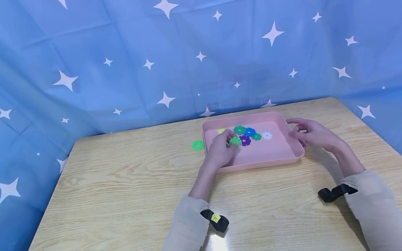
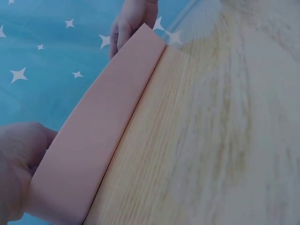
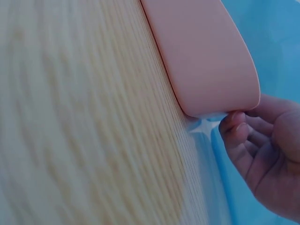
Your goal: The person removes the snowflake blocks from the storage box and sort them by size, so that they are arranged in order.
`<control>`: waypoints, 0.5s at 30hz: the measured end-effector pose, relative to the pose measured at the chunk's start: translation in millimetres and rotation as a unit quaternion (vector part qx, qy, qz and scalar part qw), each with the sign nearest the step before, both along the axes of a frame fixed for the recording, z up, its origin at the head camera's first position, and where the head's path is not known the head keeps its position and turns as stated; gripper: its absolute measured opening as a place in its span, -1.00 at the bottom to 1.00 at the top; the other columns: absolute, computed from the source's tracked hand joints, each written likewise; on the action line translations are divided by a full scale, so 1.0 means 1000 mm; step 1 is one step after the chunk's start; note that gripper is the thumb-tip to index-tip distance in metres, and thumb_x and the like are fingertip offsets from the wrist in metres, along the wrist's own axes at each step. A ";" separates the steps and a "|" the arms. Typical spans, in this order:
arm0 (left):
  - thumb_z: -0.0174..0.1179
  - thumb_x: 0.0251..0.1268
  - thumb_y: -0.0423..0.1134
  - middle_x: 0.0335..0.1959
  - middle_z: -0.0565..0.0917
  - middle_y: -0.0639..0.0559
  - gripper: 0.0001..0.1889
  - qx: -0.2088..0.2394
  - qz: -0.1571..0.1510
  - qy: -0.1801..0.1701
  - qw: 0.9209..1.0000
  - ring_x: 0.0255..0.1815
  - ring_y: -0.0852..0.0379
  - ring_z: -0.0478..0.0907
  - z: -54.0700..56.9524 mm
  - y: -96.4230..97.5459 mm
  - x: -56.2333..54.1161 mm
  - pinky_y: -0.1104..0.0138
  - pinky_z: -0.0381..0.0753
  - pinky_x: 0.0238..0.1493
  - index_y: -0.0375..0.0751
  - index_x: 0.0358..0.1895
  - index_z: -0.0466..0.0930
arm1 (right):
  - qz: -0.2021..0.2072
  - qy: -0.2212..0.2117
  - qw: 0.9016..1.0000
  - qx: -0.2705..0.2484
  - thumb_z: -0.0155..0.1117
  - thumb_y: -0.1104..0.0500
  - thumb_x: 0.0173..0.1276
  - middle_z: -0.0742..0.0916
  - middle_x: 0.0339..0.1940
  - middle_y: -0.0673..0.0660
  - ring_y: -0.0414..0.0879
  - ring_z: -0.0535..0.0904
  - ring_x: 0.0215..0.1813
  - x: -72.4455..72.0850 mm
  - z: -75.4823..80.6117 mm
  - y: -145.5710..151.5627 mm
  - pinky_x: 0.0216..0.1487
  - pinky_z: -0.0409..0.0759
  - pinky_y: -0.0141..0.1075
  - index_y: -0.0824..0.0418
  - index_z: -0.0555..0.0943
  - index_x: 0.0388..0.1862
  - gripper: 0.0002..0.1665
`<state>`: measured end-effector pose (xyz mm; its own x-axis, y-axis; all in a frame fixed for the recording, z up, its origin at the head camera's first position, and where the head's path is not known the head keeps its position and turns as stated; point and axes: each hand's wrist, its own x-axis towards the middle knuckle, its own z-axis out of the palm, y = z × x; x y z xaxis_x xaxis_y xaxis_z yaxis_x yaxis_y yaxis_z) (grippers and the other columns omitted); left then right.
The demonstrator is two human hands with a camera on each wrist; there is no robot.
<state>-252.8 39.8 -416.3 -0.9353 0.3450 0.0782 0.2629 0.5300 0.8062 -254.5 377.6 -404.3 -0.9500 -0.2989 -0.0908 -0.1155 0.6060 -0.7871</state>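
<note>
My left grip (image 1: 221,150) pinches a bright green notched disc (image 1: 235,141) over the pink tray (image 1: 261,152), by a purple disc (image 1: 245,140) — my right grip (image 1: 316,133) holds the tray's right end, fingertips against its outer wall. The piece is flat and round, its edge cut like petals; the tray smooth, shallow, round-cornered — all on a pale, wood-grained tabletop (image 1: 112,203)

white glare (image 1: 220,249) marks the brightly lit table (image 1: 112,203).
</note>
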 end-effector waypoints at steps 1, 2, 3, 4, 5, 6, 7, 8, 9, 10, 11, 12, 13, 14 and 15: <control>0.20 0.47 -0.30 -0.06 0.62 0.00 -0.70 0.012 0.000 0.007 1.000 -0.12 0.13 0.52 0.000 -0.001 0.000 0.31 0.57 -0.01 -0.19 0.20 0.55 | 0.000 0.000 1.000 0.000 0.11 0.19 0.59 0.60 -0.26 0.27 0.04 0.51 -0.49 0.000 0.000 0.000 -0.35 0.57 -0.19 0.33 0.17 0.57 -0.32; 0.19 0.47 -0.31 -0.06 0.63 -0.01 -0.69 0.024 0.001 0.013 1.000 -0.14 0.13 0.52 0.000 -0.001 0.000 0.33 0.57 -0.03 -0.21 0.21 0.54 | 0.000 0.000 1.000 0.000 0.11 0.19 0.59 0.59 -0.26 0.27 0.04 0.51 -0.49 0.000 0.000 0.000 -0.35 0.57 -0.19 0.33 0.17 0.57 -0.32; 0.18 0.47 -0.32 -0.07 0.63 -0.02 -0.69 0.035 0.003 0.018 0.999 -0.16 0.13 0.53 0.000 -0.002 0.000 0.34 0.57 -0.05 -0.22 0.21 0.54 | 0.001 0.000 1.000 -0.001 0.11 0.19 0.59 0.59 -0.26 0.27 0.04 0.51 -0.49 0.000 0.001 -0.001 -0.35 0.58 -0.19 0.33 0.17 0.57 -0.32; 0.17 0.48 -0.33 -0.08 0.64 -0.03 -0.69 0.044 0.006 0.022 0.999 -0.18 0.14 0.53 0.001 -0.003 0.001 0.35 0.57 -0.07 -0.24 0.22 0.54 | 0.001 0.001 1.000 -0.002 0.11 0.19 0.59 0.59 -0.26 0.27 0.04 0.51 -0.49 0.001 0.001 -0.001 -0.35 0.58 -0.19 0.33 0.17 0.57 -0.32; 0.17 0.49 -0.33 -0.11 0.64 -0.02 -0.69 0.055 0.009 0.025 0.998 -0.21 0.14 0.53 0.002 -0.004 0.001 0.37 0.57 -0.10 -0.25 0.22 0.54 | 0.001 0.001 1.000 -0.003 0.11 0.18 0.59 0.59 -0.26 0.28 0.05 0.51 -0.49 0.001 0.001 -0.001 -0.35 0.58 -0.19 0.33 0.17 0.56 -0.33; 0.16 0.49 -0.34 -0.14 0.64 -0.02 -0.70 0.068 0.012 0.027 0.997 -0.23 0.15 0.53 0.002 -0.004 0.002 0.37 0.57 -0.13 -0.25 0.21 0.55 | 0.001 0.000 1.000 -0.004 0.11 0.18 0.59 0.59 -0.26 0.28 0.05 0.51 -0.49 0.002 0.001 -0.001 -0.35 0.58 -0.18 0.33 0.17 0.56 -0.33; 0.16 0.49 -0.34 -0.16 0.64 -0.02 -0.71 0.079 0.016 0.027 0.996 -0.25 0.16 0.54 0.002 -0.005 0.003 0.38 0.57 -0.15 -0.24 0.20 0.55 | 0.002 0.000 1.000 -0.005 0.11 0.18 0.59 0.59 -0.26 0.28 0.04 0.50 -0.50 0.002 0.001 -0.001 -0.35 0.58 -0.18 0.33 0.18 0.56 -0.33; 0.15 0.50 -0.33 -0.19 0.63 -0.02 -0.72 0.092 0.019 0.025 0.995 -0.27 0.17 0.55 0.003 -0.006 0.003 0.38 0.58 -0.17 -0.24 0.19 0.55 | 0.002 0.001 1.000 -0.006 0.11 0.18 0.59 0.59 -0.26 0.28 0.04 0.50 -0.50 0.002 0.001 -0.002 -0.35 0.58 -0.18 0.33 0.18 0.56 -0.33; 0.16 0.50 -0.33 -0.22 0.62 -0.01 -0.73 0.106 0.022 0.021 0.994 -0.29 0.18 0.57 0.004 -0.007 0.004 0.38 0.59 -0.19 -0.23 0.18 0.55 | 0.003 0.001 1.000 -0.006 0.11 0.19 0.59 0.59 -0.26 0.28 0.04 0.50 -0.50 0.002 0.001 -0.002 -0.36 0.58 -0.17 0.33 0.18 0.56 -0.33; 0.15 0.51 -0.32 -0.23 0.61 0.00 -0.74 0.120 0.024 0.018 0.992 -0.31 0.18 0.58 0.004 -0.007 0.004 0.38 0.59 -0.20 -0.22 0.17 0.55 | 0.003 0.002 1.000 -0.006 0.11 0.18 0.59 0.58 -0.26 0.28 0.03 0.50 -0.50 0.002 0.001 -0.002 -0.36 0.58 -0.17 0.33 0.18 0.56 -0.33; 0.16 0.51 -0.32 -0.25 0.61 0.00 -0.75 0.132 0.025 0.016 0.991 -0.32 0.18 0.59 0.005 -0.009 0.004 0.37 0.60 -0.21 -0.23 0.16 0.54 | 0.004 0.002 1.000 -0.007 0.11 0.18 0.59 0.58 -0.26 0.28 0.03 0.50 -0.50 0.003 0.001 -0.002 -0.37 0.58 -0.16 0.33 0.18 0.56 -0.33; 0.16 0.50 -0.33 -0.26 0.60 -0.01 -0.76 0.144 0.028 0.017 0.989 -0.33 0.18 0.61 0.006 -0.010 0.004 0.37 0.61 -0.22 -0.23 0.15 0.54 | 0.004 0.003 1.000 -0.006 0.11 0.18 0.59 0.58 -0.27 0.28 0.03 0.50 -0.50 0.003 0.001 -0.002 -0.37 0.58 -0.16 0.33 0.18 0.56 -0.33; 0.17 0.50 -0.34 -0.26 0.60 -0.02 -0.76 0.153 0.029 0.020 0.988 -0.34 0.17 0.62 0.007 -0.011 0.004 0.36 0.62 -0.22 -0.24 0.14 0.54 | 0.004 0.004 1.000 -0.005 0.11 0.18 0.59 0.58 -0.27 0.28 0.02 0.50 -0.50 0.003 0.001 -0.002 -0.38 0.58 -0.16 0.33 0.18 0.56 -0.33; 0.17 0.49 -0.36 -0.25 0.61 -0.03 -0.76 0.163 0.029 0.021 0.986 -0.34 0.16 0.63 0.009 -0.013 0.004 0.36 0.64 -0.23 -0.25 0.14 0.54 | 0.004 0.005 1.000 -0.005 0.11 0.18 0.59 0.59 -0.27 0.28 0.02 0.50 -0.51 0.003 0.001 -0.002 -0.38 0.58 -0.16 0.33 0.18 0.56 -0.33; 0.17 0.48 -0.38 -0.25 0.61 -0.05 -0.76 0.168 0.031 0.025 0.985 -0.35 0.15 0.64 0.010 -0.015 0.004 0.36 0.64 -0.23 -0.26 0.14 0.53 | 0.004 0.005 1.000 -0.005 0.11 0.18 0.59 0.59 -0.27 0.28 0.02 0.50 -0.51 0.002 0.001 -0.002 -0.38 0.58 -0.16 0.33 0.18 0.56 -0.33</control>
<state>-248.4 25.1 -406.5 -0.9460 0.2347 0.2238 0.2816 0.2522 0.9258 -252.1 375.9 -403.3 -0.9483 -0.3079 -0.0776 -0.1292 0.5973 -0.7916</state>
